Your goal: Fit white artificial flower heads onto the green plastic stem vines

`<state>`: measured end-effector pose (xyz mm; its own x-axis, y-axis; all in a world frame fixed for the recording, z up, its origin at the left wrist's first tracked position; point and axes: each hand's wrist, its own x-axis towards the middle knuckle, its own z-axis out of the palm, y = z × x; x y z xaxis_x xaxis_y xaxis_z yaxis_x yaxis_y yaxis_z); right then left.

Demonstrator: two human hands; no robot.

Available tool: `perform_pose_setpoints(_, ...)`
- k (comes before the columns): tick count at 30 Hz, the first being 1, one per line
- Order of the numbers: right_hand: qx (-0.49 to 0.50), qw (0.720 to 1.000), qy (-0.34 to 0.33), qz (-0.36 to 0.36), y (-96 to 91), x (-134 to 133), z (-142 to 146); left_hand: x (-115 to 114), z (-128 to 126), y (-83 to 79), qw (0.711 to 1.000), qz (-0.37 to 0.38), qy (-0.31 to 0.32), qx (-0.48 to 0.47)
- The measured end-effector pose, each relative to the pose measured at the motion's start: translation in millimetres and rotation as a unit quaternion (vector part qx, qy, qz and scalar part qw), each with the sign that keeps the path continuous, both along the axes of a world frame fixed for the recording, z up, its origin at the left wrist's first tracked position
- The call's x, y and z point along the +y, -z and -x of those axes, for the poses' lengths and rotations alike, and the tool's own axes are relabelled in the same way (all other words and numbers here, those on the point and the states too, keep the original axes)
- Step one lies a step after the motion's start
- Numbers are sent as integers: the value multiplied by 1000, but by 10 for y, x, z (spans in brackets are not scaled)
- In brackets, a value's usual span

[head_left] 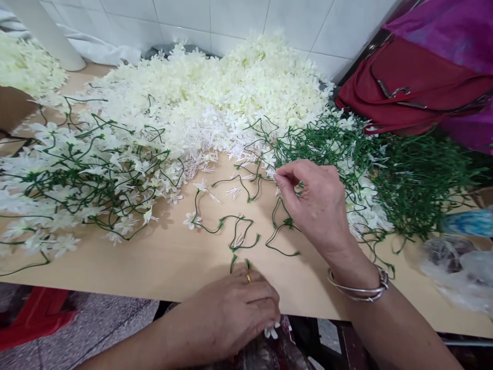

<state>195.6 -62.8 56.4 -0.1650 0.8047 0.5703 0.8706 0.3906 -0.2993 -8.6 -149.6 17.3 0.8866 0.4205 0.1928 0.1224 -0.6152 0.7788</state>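
My left hand [234, 313], with a gold ring, is closed at the table's front edge. Green stem tips [233, 263] stick out beyond its fingers, and a small white artificial flower [271, 330] shows below the thumb side. The rest of that stem is hidden in the grip. Above the tabletop, my right hand [318, 203] pinches thumb and forefinger together beside some white stamens; whatever is between the tips is too small to make out. Below it lie loose branched green stems [242, 231], one bearing a white flower [192, 221].
Cream-white blossoms [231, 82] are heaped against the tiled wall. Flowers on green stems [96, 180] lie at left, bare green stems [416, 180] at right. A red bag [416, 77], a clear plastic bag [462, 267] and a red stool [36, 318] stand around the table.
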Motion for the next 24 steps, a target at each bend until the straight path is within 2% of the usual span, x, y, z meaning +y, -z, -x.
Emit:
perform_pose_setpoints(2,-4,1000,-3,9,25,19,-16,51,-49,9,999,18,-10,34)
perform_pose_setpoints(5,6,1000,-10,7,26,36,-46,248,-120,11,998,33,-36,28)
perform_pose_setpoints(9,47,999,-20,-5,14,47,-57,579,-192,66,995,12,-93,-27)
perform_pose_setpoints(11,96,995,-33,6,17,46,-34,701,-198,108,983,47,-154,-83)
perform_pose_setpoints(13,161,985,-53,32,20,33,10,772,-185,142,949,121,-253,-146)
perform_pose_setpoints(15,226,969,-74,69,17,7,69,800,-164,159,893,206,-339,-212)
perform_pose_setpoints(18,294,941,-101,135,5,-48,162,806,-134,149,820,283,-405,-289)
perform_pose_setpoints(20,305,929,-114,177,3,-85,217,808,-125,131,798,296,-426,-306)
perform_pose_setpoints(24,288,929,-100,212,50,-119,297,809,-137,102,799,286,-432,-305)
